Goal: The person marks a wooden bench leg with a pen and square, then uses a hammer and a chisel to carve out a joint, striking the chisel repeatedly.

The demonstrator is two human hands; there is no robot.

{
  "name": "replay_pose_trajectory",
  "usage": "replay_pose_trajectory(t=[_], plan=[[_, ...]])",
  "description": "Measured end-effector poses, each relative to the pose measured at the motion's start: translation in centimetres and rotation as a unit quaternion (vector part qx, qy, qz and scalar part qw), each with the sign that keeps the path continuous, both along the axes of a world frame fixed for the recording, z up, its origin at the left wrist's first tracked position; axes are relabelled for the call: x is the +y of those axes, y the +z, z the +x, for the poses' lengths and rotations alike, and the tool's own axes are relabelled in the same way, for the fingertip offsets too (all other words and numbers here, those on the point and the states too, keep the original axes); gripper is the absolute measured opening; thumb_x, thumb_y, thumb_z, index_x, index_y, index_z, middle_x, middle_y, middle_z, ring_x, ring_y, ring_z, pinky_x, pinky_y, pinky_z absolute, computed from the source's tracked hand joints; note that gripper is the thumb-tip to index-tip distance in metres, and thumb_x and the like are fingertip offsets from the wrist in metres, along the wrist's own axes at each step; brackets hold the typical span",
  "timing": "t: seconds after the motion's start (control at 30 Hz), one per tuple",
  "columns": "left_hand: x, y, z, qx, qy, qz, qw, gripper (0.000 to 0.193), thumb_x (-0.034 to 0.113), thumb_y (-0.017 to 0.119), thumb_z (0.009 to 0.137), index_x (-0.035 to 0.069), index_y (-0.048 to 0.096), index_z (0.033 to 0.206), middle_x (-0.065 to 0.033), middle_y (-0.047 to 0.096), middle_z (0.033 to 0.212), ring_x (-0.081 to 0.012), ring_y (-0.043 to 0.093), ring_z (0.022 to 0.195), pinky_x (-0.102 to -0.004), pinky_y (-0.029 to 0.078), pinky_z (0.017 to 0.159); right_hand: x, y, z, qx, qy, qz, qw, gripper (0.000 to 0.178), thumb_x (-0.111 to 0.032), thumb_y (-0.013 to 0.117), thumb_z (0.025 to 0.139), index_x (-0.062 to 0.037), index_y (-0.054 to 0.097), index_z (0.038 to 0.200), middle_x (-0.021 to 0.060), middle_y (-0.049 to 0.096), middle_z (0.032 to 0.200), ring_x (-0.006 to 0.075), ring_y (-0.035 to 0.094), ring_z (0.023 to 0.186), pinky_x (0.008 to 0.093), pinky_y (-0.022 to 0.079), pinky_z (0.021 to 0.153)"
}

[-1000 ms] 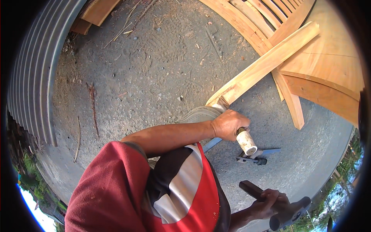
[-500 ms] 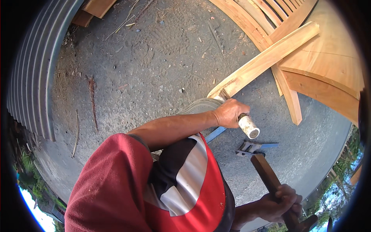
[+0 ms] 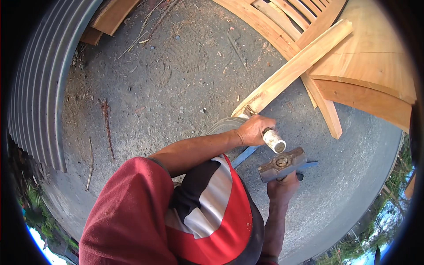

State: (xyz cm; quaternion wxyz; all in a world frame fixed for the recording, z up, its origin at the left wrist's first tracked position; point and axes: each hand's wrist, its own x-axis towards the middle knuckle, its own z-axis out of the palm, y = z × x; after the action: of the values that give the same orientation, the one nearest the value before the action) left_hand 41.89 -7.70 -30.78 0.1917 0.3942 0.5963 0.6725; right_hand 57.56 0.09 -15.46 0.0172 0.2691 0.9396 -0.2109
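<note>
My left hand is closed around a chisel with a whitish round handle. Its metal blade meets the near end of a pale wooden plank, beside a darker, chipped-looking patch. Just below and right of the handle's butt is a heavy hammer with a worn metal head. My right hand grips the hammer's handle beneath the head, which hides part of the fingers. From this angle I cannot tell whether the head touches the chisel.
The plank's far end rests over a curved wooden frame and broad wooden panel at upper right. Corrugated sheet metal stands on the left, near boards. A blue flat piece shows behind the hammer, above the grey ground.
My right hand has brought the hammer up and left from the lower right, to beside the chisel's butt. My left hand still holds the chisel at the plank; the view has shifted slightly.
</note>
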Motion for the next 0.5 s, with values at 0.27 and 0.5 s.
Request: replay_pose_trajectory(t=[0.27, 0.5], plan=[[1.4, -0.2, 1.8, 0.185, -0.099, -0.09, 0.974, 0.024, 0.021, 0.075, 0.082, 0.008, 0.056, 0.074, -0.0114, 0.06, 0.069, -0.0339, 0.064, 0.071, -0.045, 0.05, 0.07, -2.0, 3.3, 5.9, 0.133, -0.307, -0.244, 0.91, 0.019, -0.005, 0.071, 0.084, -0.0051, 0.052, 0.087, 0.0056, 0.057, 0.069, 0.016, 0.057, 0.054, 0.0321, 0.049, 0.049], [0.0, 0.9, -0.3, 0.111, -0.027, -0.043, 0.992, 0.022, 0.012, 0.077, 0.067, 0.007, 0.063, 0.084, -0.0118, 0.066, 0.078, -0.0346, 0.067, 0.077, -0.0454, 0.052, 0.073, -3.9, 1.5, 7.5, 0.079, -0.43, -0.3, 0.848, 0.015, 0.002, 0.065, 0.081, -0.003, 0.051, 0.084, 0.0071, 0.053, 0.064, 0.0158, 0.053, 0.047, 0.029, 0.047, 0.047]])
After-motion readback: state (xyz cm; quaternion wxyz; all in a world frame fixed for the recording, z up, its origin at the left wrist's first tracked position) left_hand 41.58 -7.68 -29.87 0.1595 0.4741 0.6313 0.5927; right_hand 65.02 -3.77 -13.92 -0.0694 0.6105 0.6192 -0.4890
